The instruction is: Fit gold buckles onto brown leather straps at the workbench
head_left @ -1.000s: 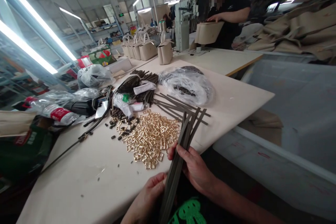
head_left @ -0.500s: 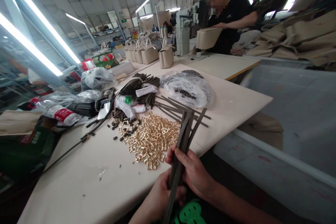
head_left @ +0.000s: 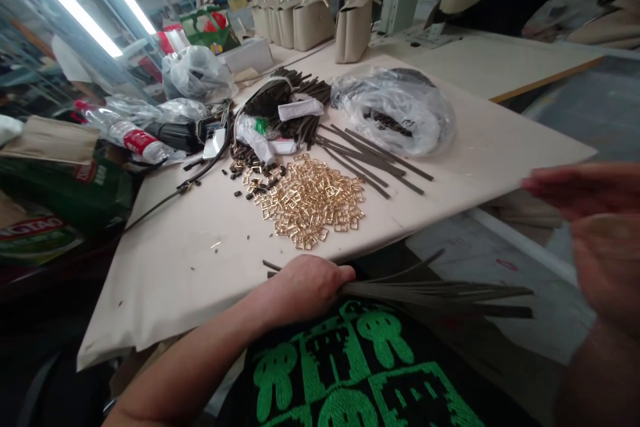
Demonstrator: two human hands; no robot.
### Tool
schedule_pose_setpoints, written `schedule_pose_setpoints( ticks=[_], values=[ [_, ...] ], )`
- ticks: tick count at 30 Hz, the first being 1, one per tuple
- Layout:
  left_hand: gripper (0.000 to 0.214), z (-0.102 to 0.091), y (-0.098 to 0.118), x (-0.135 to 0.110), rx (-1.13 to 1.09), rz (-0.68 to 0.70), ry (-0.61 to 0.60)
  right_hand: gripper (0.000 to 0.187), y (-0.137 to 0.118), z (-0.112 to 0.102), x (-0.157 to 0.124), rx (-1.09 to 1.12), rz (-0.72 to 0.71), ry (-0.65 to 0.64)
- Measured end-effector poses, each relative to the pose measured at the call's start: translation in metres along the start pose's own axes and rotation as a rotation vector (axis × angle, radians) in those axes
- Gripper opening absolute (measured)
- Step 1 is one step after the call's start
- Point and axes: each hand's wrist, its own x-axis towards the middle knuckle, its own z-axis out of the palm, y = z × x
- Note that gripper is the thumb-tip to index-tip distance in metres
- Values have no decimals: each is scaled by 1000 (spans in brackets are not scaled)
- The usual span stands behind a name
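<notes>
My left hand (head_left: 307,287) is closed in a fist around a bundle of dark grey-brown straps (head_left: 440,293), held level in front of my body just off the table's near edge. The strap ends fan out to the right, and a few short ends poke out left of the fist. My right hand (head_left: 600,233), slightly blurred, is raised at the far right, apart from the straps. Its fingers look stretched out, with nothing in them. Beyond the left hand lies a heap of gold rectangular buckles (head_left: 315,200). Several loose straps (head_left: 375,160) rest behind the heap.
On the table (head_left: 175,280) are a tied strap bundle (head_left: 270,100), a clear plastic bag (head_left: 400,110) of dark cord and a plastic bottle (head_left: 125,133). Beige handbags (head_left: 313,23) stand farther back. A grey bin (head_left: 500,260) sits below the right edge.
My right hand has left the straps and moved far right. The bundle in my left hand has swung from upright to level. The view has tilted down.
</notes>
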Motion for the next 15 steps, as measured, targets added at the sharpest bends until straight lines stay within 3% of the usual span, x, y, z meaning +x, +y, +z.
schedule_pose_setpoints(
  ticks=[2,4,5,7,9,12,15],
  values=[
    [20,16,-1,9,-69,87,-106,36,16,23,-27,-27,109,-385],
    [15,35,-3,16,-128,126,-200,38,46,57,-63,36,337,-890],
    [15,44,-4,17,-132,124,-227,45,63,74,-82,108,440,-982],
    [18,56,-7,15,-101,94,-227,64,91,100,-112,170,509,-1014],
    [21,59,-8,12,-55,58,-196,71,104,112,-126,249,512,-1043],
    [21,50,-6,12,47,-1,-130,67,94,115,-118,420,496,-1207],
    [15,34,-1,25,175,-10,-72,51,80,120,-97,444,631,-1354]
  ],
)
